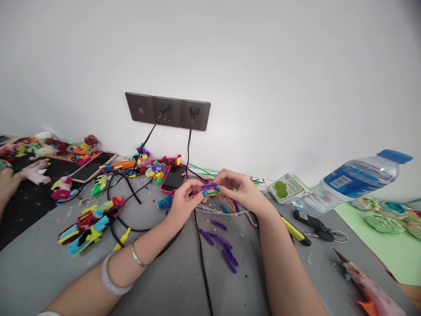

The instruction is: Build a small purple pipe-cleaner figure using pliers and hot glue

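A short purple pipe cleaner piece [209,187] is pinched between my two hands above the grey table. My left hand [187,195] grips its left end with thumb and fingertips, and my right hand [238,188] closes on its right end. A bit of green-yellow shows just under the purple, partly hidden by the fingers. On the table below the hands lie several loose purple pipe cleaner pieces [222,240]. Behind and under the fingers, orange and white bent strands [232,202] and a clear beaded loop [226,213] are partly covered.
Black cables [201,254] run across the table from wall sockets [167,110]. Colourful pipe cleaner figures [94,226] and phones [94,166] lie left. Rightward are a juice box [287,188], water bottle [355,180], yellow cutter [294,229], keys [320,226] and pliers [365,281]. Another person's hand [8,184] shows far left.
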`<state>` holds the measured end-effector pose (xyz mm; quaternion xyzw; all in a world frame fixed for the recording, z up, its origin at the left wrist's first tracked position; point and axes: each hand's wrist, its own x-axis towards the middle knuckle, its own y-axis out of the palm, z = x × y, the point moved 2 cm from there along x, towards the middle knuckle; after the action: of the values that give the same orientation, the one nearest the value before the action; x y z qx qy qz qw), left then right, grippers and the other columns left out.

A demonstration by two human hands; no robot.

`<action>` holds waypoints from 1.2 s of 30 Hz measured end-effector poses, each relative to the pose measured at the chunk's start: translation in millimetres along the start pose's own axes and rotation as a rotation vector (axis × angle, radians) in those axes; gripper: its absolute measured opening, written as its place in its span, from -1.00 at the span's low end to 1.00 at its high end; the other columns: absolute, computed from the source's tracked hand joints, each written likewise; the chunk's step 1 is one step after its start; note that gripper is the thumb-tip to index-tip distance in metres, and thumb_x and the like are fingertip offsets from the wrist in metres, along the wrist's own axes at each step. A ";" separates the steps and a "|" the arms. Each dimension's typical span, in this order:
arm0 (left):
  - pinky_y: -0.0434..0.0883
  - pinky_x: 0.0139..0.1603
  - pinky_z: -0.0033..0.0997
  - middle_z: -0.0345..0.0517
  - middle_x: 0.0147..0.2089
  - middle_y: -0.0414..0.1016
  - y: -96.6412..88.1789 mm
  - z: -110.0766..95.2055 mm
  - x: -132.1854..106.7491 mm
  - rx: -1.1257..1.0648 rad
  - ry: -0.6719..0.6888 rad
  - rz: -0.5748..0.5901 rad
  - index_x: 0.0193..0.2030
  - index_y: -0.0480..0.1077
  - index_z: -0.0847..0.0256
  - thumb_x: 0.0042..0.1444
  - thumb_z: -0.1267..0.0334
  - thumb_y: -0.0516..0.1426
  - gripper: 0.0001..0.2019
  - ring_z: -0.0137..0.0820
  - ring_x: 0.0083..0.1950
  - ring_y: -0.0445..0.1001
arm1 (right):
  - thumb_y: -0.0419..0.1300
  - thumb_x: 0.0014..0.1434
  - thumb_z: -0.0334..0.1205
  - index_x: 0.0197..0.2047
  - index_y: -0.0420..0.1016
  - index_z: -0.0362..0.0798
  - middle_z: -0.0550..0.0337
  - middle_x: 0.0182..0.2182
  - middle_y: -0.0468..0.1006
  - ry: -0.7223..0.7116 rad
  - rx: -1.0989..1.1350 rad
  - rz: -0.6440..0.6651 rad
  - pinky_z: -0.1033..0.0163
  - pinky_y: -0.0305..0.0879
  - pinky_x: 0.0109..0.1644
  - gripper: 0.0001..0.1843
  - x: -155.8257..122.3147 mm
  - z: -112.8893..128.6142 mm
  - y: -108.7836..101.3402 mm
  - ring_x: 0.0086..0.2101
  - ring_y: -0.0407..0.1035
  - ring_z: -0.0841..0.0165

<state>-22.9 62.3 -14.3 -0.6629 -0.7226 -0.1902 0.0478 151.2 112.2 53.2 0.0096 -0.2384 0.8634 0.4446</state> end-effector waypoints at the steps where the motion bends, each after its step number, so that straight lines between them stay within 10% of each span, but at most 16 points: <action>1: 0.45 -0.20 -0.41 -0.11 -0.21 0.46 -0.1 -0.3 -0.1 0.007 0.013 -0.007 -0.24 0.46 0.21 0.06 0.16 0.31 -0.79 -0.39 -0.22 0.44 | 0.23 0.19 -0.15 -0.24 0.51 -0.05 0.19 -0.37 0.49 -0.004 0.002 0.003 0.25 0.19 -0.34 -0.84 0.0 -0.2 0.1 -0.43 0.26 0.38; 36: 0.41 -0.13 -0.41 -0.08 -0.19 0.39 -0.7 -9.2 -0.7 0.068 0.081 -0.026 -0.31 0.41 0.20 0.06 0.17 0.28 -0.82 -0.34 -0.13 0.40 | 0.25 0.18 -0.12 -0.27 0.49 -0.06 0.18 -0.35 0.47 -0.022 0.020 0.028 0.25 0.19 -0.33 -0.83 0.2 2.3 2.3 -0.42 0.26 0.39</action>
<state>-25.2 58.5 -6.2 -0.6434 -0.7345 -0.1928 0.0968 148.9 110.2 54.3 0.0202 -0.2348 0.8718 0.4295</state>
